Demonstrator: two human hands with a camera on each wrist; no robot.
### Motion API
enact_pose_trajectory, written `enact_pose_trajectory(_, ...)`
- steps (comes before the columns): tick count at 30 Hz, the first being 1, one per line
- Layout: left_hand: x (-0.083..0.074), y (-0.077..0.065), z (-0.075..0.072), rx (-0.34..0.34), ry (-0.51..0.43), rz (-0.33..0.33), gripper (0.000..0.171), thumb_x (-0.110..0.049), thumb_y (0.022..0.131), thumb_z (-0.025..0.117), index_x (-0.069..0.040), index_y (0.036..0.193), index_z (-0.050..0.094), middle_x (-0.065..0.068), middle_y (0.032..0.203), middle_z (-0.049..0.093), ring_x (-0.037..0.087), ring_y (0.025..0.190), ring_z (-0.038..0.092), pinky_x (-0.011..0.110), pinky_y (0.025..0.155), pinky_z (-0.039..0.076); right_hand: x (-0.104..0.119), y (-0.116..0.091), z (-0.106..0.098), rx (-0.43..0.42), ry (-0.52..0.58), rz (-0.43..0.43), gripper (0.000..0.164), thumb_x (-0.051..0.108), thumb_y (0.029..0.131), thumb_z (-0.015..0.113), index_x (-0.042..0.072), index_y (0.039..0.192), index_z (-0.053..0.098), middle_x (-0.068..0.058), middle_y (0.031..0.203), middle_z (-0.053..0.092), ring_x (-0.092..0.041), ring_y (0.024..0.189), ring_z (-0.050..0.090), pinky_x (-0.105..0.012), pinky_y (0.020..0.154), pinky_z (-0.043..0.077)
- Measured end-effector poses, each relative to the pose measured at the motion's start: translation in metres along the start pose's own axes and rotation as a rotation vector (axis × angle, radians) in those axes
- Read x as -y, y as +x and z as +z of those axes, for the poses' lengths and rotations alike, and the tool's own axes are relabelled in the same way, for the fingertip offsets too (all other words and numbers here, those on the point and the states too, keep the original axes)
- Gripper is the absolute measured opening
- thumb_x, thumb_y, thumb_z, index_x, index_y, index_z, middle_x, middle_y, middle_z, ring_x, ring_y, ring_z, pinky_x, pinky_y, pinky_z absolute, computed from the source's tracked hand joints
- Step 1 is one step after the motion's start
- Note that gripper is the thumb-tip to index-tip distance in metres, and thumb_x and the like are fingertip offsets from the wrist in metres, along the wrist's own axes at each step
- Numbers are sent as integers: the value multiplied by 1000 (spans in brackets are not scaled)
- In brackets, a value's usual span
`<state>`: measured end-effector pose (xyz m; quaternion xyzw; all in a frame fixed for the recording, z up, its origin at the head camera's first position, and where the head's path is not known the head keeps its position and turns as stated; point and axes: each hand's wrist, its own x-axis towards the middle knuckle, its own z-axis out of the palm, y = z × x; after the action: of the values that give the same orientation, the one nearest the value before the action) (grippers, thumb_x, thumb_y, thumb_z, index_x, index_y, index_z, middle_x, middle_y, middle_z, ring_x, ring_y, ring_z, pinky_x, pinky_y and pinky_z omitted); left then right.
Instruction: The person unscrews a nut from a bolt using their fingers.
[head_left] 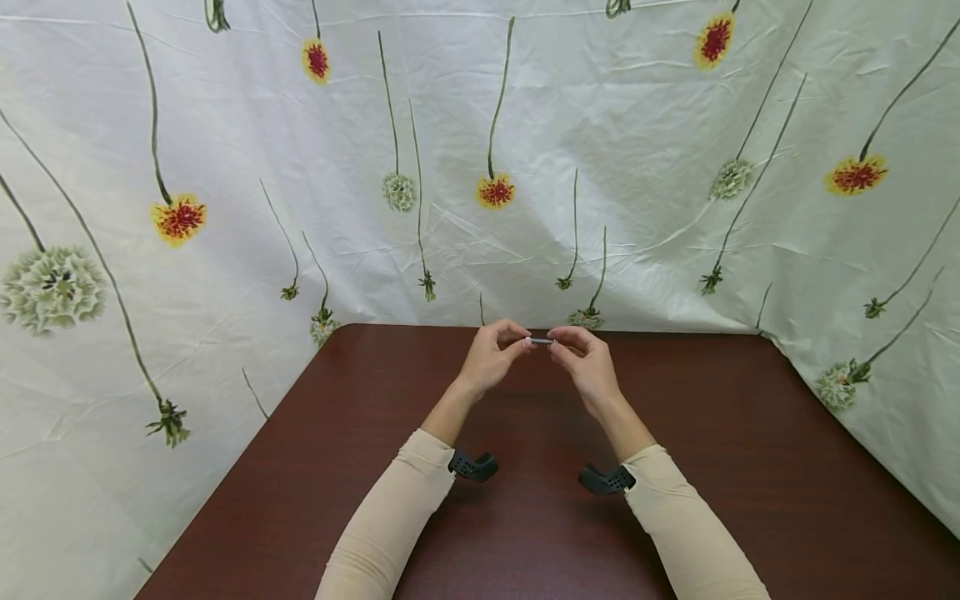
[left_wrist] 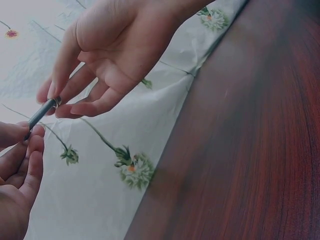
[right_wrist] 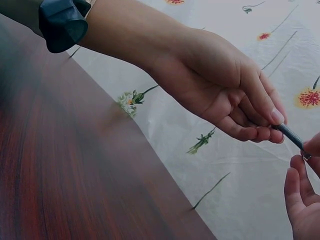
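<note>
A small grey metal coil spring [head_left: 542, 341] is stretched level between both hands over the far part of the table. My left hand [head_left: 486, 360] pinches one end of it between thumb and fingertips. At the other end, the thumb and fingers of my right hand [head_left: 588, 371] pinch it too. In the left wrist view the spring [left_wrist: 42, 112] shows tight ridges and a small ring-like end beside the right fingertips. From the right wrist, the spring [right_wrist: 291, 136] slants between both hands, its tips partly covered by fingers.
A dark reddish-brown table [head_left: 525, 533] lies under both arms. Behind and at the sides hangs a white cloth [head_left: 645, 117] printed with flowers, meeting the table's far edge. Dark straps with camera mounts [head_left: 474, 467] sit on both wrists.
</note>
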<state>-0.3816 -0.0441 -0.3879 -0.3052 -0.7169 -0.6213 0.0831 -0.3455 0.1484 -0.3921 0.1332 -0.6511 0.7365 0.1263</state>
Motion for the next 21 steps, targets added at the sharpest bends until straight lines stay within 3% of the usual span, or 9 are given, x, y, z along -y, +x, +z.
enact_pose_trajectory(6, 0, 0, 0, 0, -10, -9, 8, 0, 100, 68, 3, 107, 69, 15, 99, 77, 42, 100, 70, 51, 89, 55, -1, 0, 0, 2, -31, -37, 24, -9, 99, 64, -11, 123, 64, -17, 119, 64, -40, 116, 61, -31, 91, 55)
enact_pose_trajectory(10, -1, 0, 0, 1, -23, -16, 9, 1, 100, 66, 5, 107, 68, 15, 98, 77, 39, 97, 71, 42, 85, 57, -1, 0, -1, 8, -73, -74, 23, -8, 99, 65, -10, 122, 66, -21, 123, 62, -38, 117, 62, -31, 91, 55)
enact_pose_trajectory(14, -1, 1, 0, 12, -46, -21, 12, 1, 102, 64, 9, 110, 67, 16, 97, 76, 45, 97, 69, 33, 81, 57, -2, 0, -3, 16, -103, -98, 23, -5, 100, 66, -8, 123, 67, -21, 127, 61, -35, 119, 61, -30, 92, 54)
enact_pose_trajectory(17, 0, 1, 0, 20, -49, -22, 17, -1, 103, 62, 13, 113, 66, 14, 95, 76, 47, 96, 68, 32, 80, 57, -2, 0, -4, 24, -104, -106, 24, -4, 100, 65, -7, 123, 66, -21, 129, 61, -35, 122, 61, -31, 93, 53)
enact_pose_trajectory(21, 0, 1, 0, 19, -40, -20, 15, -4, 104, 63, 9, 111, 68, 12, 91, 76, 44, 92, 69, 34, 79, 57, -3, 0, -4, 33, -98, -111, 24, -5, 100, 65, -8, 124, 66, -22, 130, 61, -36, 124, 60, -30, 94, 52)
